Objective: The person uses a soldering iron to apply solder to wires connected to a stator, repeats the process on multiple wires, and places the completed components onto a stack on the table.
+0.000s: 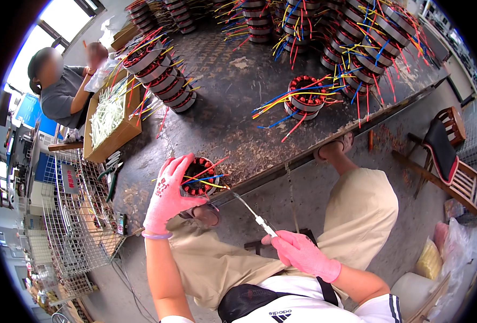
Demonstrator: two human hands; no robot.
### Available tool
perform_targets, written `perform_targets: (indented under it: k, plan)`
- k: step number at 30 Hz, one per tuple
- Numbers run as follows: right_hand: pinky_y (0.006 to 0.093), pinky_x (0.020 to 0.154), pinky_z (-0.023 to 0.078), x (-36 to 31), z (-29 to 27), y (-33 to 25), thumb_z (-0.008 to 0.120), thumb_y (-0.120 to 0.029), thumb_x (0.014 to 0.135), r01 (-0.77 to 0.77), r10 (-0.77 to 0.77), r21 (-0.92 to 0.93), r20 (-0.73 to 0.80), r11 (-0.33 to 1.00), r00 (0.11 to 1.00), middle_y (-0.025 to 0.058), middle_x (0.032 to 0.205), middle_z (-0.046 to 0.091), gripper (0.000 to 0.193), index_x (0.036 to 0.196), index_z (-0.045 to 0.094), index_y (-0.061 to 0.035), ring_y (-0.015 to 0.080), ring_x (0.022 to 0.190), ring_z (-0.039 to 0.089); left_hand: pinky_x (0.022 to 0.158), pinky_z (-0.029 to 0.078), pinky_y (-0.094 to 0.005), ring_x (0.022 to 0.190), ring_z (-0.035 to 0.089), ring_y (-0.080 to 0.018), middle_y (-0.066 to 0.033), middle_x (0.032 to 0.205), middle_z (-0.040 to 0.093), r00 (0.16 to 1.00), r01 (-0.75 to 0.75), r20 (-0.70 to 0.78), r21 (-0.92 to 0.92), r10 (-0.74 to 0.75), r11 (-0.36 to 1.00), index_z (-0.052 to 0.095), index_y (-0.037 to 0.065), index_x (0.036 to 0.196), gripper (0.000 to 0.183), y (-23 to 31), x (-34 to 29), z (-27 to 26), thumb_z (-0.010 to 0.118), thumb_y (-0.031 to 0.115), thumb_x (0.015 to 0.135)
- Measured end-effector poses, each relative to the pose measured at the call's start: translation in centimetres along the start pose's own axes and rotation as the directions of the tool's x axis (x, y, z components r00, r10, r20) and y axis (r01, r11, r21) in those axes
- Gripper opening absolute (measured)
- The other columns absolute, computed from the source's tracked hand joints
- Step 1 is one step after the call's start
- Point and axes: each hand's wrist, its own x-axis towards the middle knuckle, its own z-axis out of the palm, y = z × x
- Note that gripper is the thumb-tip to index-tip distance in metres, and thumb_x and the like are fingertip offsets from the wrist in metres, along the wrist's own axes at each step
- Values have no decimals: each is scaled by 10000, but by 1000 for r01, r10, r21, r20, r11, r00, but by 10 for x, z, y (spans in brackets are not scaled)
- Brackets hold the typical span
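Observation:
My left hand (167, 195), in a pink glove, curves round the outer side of a motor stator (200, 189) near the table edge. Red copper windings line its ring, and red, blue and yellow lead wires come out of it. Gloved in pink too, my right hand (301, 253) is closed on a slim white tube-like piece (265, 226) in front of the table edge. A thin shaft or wire runs from that piece up toward the stator; whether it joins a lead I cannot tell. Another single stator (306, 99) sits further right on the table.
Stacked stators (160, 75) stand on the dark worn table (217, 81), with more stacks (378, 43) along the back. A cardboard box (117, 141) holds many thin white pieces. Green-handled pliers (112, 180) lie left. A co-worker (63, 89) sits beyond; a wooden chair (445, 159) stands right.

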Motion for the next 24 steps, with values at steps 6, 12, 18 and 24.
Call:
perform_targets:
  k: [6, 12, 18, 24]
  plan:
    - [256, 539, 390, -1, -1, -3, 447, -256, 1019, -16, 16, -20, 4, 1000, 1000, 3, 663, 476, 310, 1140, 633, -40, 73, 579, 463, 1131, 335, -456, 1304, 442, -379, -160, 1347, 535, 1000, -18, -3, -19, 18, 1000, 472, 31, 1402, 996, 3, 0, -1, 877, 143, 499]
    - [257, 530, 380, -1, -2, 4, 456, -273, 1012, 49, -49, -15, 7, 999, 999, 6, 650, 463, 320, 1140, 632, -39, 83, 573, 457, 1110, 356, -448, 1299, 444, -378, -167, 1358, 521, 1000, 14, 9, -2, -14, 1000, 458, 18, 1408, 1003, 0, -2, 2, 873, 134, 502]
    - [258, 523, 380, 0, -1, -3, 454, -295, 1011, -19, 19, -21, 10, 1000, 1000, 6, 655, 466, 338, 1148, 626, -38, 82, 566, 448, 1121, 342, -480, 1305, 430, -411, -172, 1358, 518, 999, 49, 17, 5, -49, 999, 469, 24, 1398, 977, 3, -2, 1, 876, 176, 522]
    - [260, 501, 368, -2, -2, -5, 445, -305, 1016, -22, 22, -35, 2, 999, 1000, 1, 646, 467, 347, 1149, 625, -40, 77, 561, 442, 1128, 335, -499, 1313, 420, -432, -176, 1360, 516, 996, 79, 31, -25, -78, 997, 480, 27, 1390, 956, 5, -1, 0, 873, 201, 536]
